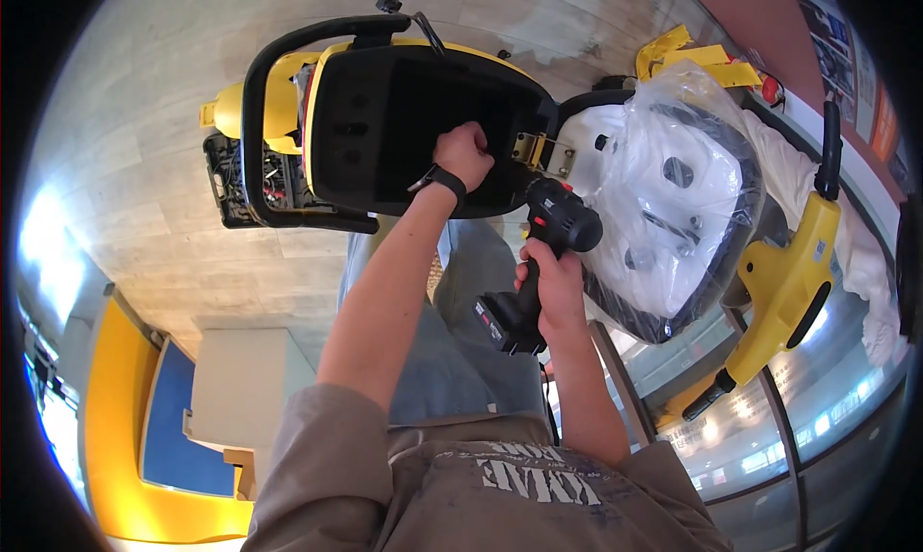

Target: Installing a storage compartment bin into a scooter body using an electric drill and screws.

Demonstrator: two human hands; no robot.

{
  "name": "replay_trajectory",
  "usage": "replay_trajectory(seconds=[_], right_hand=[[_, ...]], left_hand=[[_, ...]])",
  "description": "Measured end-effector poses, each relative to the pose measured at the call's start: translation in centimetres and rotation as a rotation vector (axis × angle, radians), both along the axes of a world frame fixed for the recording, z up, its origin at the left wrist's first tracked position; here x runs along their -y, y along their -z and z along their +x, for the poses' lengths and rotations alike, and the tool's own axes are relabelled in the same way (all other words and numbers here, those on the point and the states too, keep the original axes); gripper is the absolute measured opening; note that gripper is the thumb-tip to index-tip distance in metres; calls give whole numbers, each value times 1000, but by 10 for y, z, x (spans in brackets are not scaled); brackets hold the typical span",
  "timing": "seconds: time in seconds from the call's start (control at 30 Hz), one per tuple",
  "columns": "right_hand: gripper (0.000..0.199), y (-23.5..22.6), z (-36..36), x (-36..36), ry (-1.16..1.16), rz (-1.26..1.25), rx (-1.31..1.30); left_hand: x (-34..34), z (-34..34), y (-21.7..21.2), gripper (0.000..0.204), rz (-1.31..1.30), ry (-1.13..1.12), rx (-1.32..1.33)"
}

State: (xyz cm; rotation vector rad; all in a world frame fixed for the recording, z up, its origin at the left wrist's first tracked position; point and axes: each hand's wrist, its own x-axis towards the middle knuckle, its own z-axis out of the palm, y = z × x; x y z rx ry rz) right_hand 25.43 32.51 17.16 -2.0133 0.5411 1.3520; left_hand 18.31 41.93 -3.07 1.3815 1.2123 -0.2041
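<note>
- Head view: the right hand (550, 288) is wrapped tight round the grip of a black cordless drill (543, 259), whose nose points at a brass-coloured hinge bracket (532, 150).
- The left hand (464, 155), with a black watch (444, 181) at the wrist, is curled closed against the edge of a black seat panel (413, 129), just beside the bracket.
- That panel belongs to a yellow machine (288, 90) standing on a pale plank floor (144, 167).
- A white part in clear plastic wrap (663, 196) lies right of the drill.
- An open black tool case (231, 182) sits on the floor at the machine's left.
</note>
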Motion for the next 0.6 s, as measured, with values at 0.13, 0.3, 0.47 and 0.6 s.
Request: replay_trajectory(seconds=[0.13, 0.3, 0.47, 0.6], right_hand=[[16, -4, -2, 0, 17, -8, 9], [10, -10, -6, 3, 52, -1, 78], [9, -9, -7, 9, 74, 25, 73], [13, -6, -8, 9, 36, 36, 99]], left_hand=[[3, 0, -3, 23, -81, -99, 132], [4, 12, -11, 26, -907, -568, 84], [11, 13, -6, 25, -579, -332, 53], [11, 14, -5, 26, -127, 73, -12]])
